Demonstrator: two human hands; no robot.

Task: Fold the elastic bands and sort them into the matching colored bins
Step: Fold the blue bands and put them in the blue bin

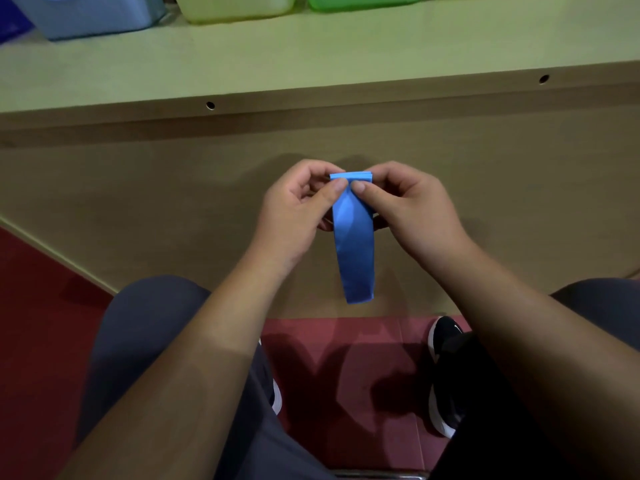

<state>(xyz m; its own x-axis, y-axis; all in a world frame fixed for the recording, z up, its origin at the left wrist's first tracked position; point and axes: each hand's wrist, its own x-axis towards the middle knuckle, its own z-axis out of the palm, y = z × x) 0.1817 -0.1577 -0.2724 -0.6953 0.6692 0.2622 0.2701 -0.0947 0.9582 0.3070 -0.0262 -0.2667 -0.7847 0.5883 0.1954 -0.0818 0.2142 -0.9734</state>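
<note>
Blue band [355,244] dead centre, hanging straight down in the air in front of the desk, its folded top edge held up at twelve o'clock and its loose loop end dangling at six. Left hand [294,206] comes in from nine o'clock of the band, fingers curled, thumb [337,188] pressing the top left corner against the fingers behind it: a pinch on the band. Right hand [412,209] mirrors it from three o'clock, thumb [360,188] laid on the top right corner, fingers curled behind, also pinching. The two thumbs sit just beside each other. Both forearms run up from the bottom corners, at seven and five o'clock. Behind the band stands the brown front panel [138,202] of the desk; above it, the pale green desktop [311,57]. Along the top edge of the view sit three bins, cut off by the frame: a blue bin [93,15] at eleven o'clock, a yellow bin [235,6] near twelve, a green bin [363,1] at one. Below, grey trousers [145,323], a black shoe [445,337] and red floor [346,375].
</note>
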